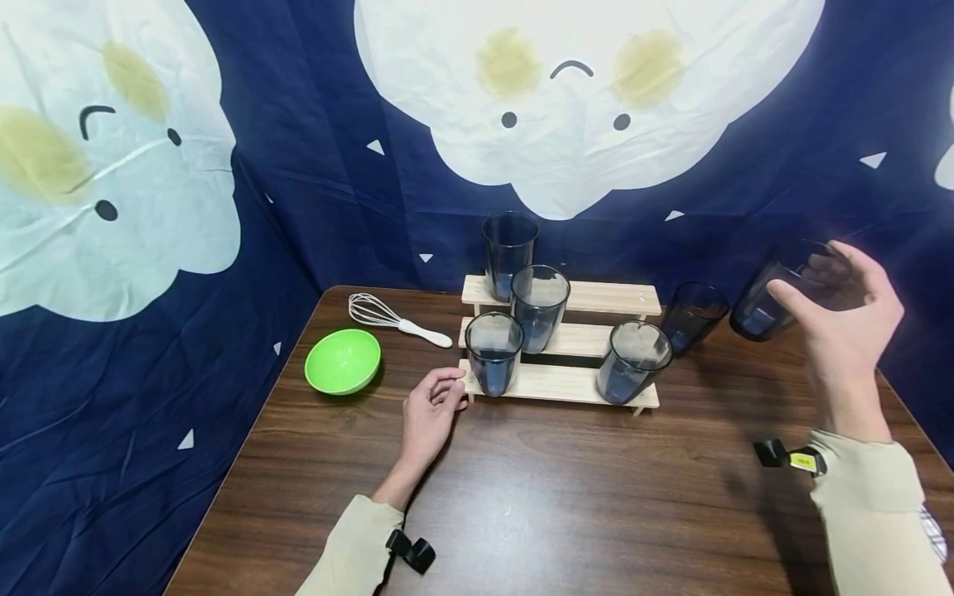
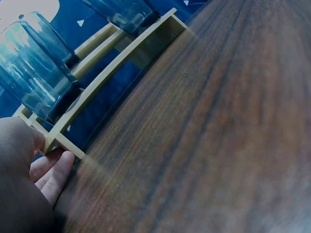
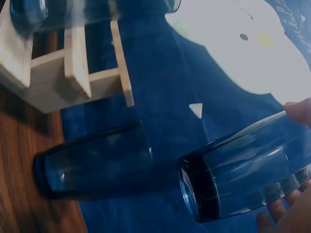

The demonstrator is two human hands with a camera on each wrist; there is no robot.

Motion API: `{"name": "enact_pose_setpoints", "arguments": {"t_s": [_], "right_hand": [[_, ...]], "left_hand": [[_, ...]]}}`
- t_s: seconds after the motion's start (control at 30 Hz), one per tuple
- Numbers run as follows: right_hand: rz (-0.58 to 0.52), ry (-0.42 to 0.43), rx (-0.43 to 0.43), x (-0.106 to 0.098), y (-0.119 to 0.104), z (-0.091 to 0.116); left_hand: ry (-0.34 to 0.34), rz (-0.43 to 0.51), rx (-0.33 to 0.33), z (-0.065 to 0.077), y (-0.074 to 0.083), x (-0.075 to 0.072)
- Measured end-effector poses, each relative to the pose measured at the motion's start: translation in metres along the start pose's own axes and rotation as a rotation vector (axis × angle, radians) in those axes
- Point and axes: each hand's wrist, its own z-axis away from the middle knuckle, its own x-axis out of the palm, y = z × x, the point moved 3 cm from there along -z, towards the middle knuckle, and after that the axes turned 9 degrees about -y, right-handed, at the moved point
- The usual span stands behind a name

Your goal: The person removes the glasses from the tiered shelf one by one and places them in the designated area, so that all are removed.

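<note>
Tinted glass (image 3: 248, 172) tilts in the person's right grip (image 1: 857, 323), held with the thumb on one side and fingers on the other. The right wrist view shows its base raised off the worktop (image 1: 537, 497), which the head view leaves harder to judge; a second glass (image 1: 693, 319) stands on the worktop to the left of this grip. Only the left wrist view shows closely how the left grip (image 1: 432, 414) pinches the near left corner of the wooden rack (image 1: 566, 382), fingertips against the leg. Only the head view takes in the green bowl (image 1: 343, 362) and the white whisk (image 1: 395, 321), both left of the left grip and farther off.

Counted, six glasses: one in the right grip, one beside the rack, and four shelved glasses (image 1: 538, 310) beyond and right of the left grip, one on the top tier, one on the middle, two on the lowest. One rack, one bowl, one whisk.
</note>
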Motion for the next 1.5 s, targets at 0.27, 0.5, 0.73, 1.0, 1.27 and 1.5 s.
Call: {"name": "enact_pose_setpoints", "arguments": {"t_s": [0.27,0.5,0.73,1.0,1.27,1.5], "right_hand": [[-0.016,0.032,0.018,-0.013,0.015,-0.001],[0.003,0.018,0.042,-0.022,0.034,-0.001],[0.042,0.045,0.156,-0.033,0.056,0.004],[-0.013,0.037,0.181,-0.039,0.07,0.008],[0.045,0.046,0.305,-0.046,0.08,0.012],[0.017,0.024,0.369,-0.043,0.088,0.015]], "left_hand": [[-0.001,-0.002,-0.001,0.0,-0.001,0.0],[0.001,-0.005,-0.001,-0.002,-0.001,0.0],[-0.002,-0.011,-0.007,-0.001,-0.002,0.0],[0.003,-0.02,-0.006,0.0,-0.002,-0.001],[0.002,-0.011,-0.02,0.0,-0.001,0.001],[0.006,-0.009,-0.015,0.001,0.0,0.0]]}}
